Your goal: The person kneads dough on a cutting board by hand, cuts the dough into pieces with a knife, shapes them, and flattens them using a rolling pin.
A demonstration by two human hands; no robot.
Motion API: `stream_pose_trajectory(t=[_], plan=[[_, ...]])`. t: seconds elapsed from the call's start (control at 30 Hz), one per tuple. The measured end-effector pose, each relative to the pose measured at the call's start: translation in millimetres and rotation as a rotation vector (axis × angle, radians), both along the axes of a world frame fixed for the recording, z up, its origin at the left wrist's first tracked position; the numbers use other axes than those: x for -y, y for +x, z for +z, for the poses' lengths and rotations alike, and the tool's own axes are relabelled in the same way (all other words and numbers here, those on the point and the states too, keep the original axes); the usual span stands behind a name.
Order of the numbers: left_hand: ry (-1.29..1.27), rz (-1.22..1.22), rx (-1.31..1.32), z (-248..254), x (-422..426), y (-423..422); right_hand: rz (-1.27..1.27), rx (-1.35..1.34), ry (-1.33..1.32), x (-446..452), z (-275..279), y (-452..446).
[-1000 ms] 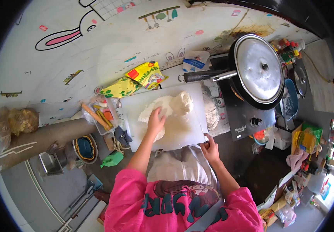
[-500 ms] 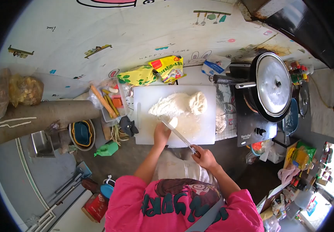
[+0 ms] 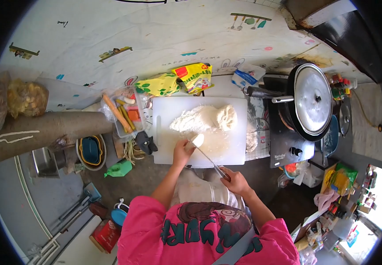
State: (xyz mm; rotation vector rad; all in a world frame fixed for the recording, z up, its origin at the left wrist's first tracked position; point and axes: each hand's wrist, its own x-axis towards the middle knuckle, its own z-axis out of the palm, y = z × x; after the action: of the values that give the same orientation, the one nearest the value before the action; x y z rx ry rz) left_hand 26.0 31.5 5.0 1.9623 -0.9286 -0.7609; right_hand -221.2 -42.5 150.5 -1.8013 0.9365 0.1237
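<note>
White board | on it: white floury heap | pale folded lump at right end, probably dough

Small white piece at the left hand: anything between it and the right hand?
Only the knife, gripped by the right hand; it slants over the board toward the small white piece at the left hand. Nothing else visible between.

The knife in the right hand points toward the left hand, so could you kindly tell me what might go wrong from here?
The knife could slip and nick the left hand, which holds the white piece right by the blade. Cut bits might also drop off the cutting board, since both hands are at its near side.
</note>
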Motion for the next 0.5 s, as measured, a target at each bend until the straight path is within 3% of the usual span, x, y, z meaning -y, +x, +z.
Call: stream_pose_trajectory(t=[0.27, 0.5], plan=[[0.018, 0.096, -0.164, 20.4, -7.8, 4.4, 0.074, -0.059, -0.020, 3.4, -3.6, 5.9], [-0.015, -0.036, 0.039, 9.2, -7.5, 2.8, 0.136, -0.187, 0.003, 9.3, 1.2, 18.2]])
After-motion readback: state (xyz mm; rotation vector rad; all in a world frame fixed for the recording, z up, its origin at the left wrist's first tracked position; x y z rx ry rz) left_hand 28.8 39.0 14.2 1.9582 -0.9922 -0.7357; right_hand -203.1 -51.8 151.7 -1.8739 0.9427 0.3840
